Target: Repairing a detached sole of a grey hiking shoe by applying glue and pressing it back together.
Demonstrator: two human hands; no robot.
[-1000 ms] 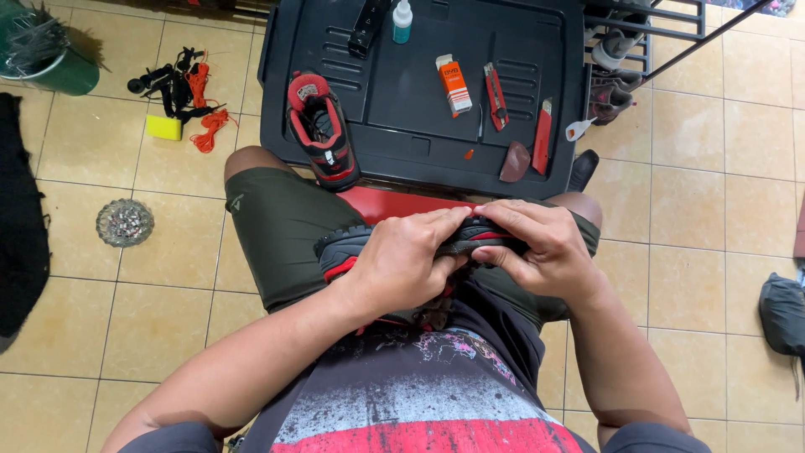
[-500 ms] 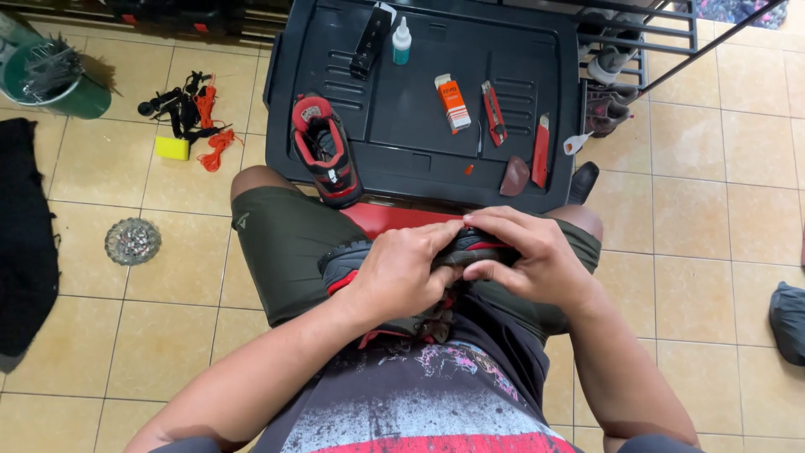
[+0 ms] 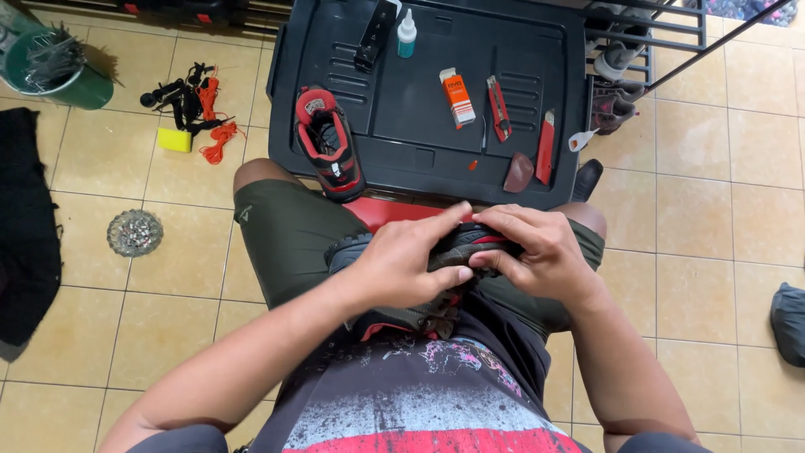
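Most of the shoe (image 3: 457, 243) in the person's lap is hidden: both hands cover its upper side, and only a dark grey toe end at the left, a strip of black and red between the hands and a bit of grey upper below the left palm show, so its full shape is hard to make out. It rests across the thighs, over olive-green shorts, just in front of a red edge that peeks out below the tray. The left hand (image 3: 401, 264) lies over the shoe with its fingers stretched long and nearly flat, the forefinger reaching toward the right hand and the thumb tucked below against the shoe's side. The right hand (image 3: 537, 252) is curled, its fingertips pinching the shoe's red-trimmed rim; the thumb is out of sight behind the fingers. The 2 hands almost meet at the middle of the shoe. Beyond the knees sits a black plastic tray (image 3: 394, 117), its far edge cut off by the top of the view. On it stand a second red and black shoe (image 3: 329, 151) at the near left corner, an orange box (image 3: 457, 96), 2 red utility knives (image 3: 499, 107), a small brown scrap (image 3: 518, 173) and a glue bottle (image 3: 406, 35) with a teal base. On the tiled floor to the left lie a yellow sponge (image 3: 173, 139), tangled orange cord (image 3: 216, 138), a round drain cover (image 3: 134, 232) and a green bucket (image 3: 57, 69), partly cropped.
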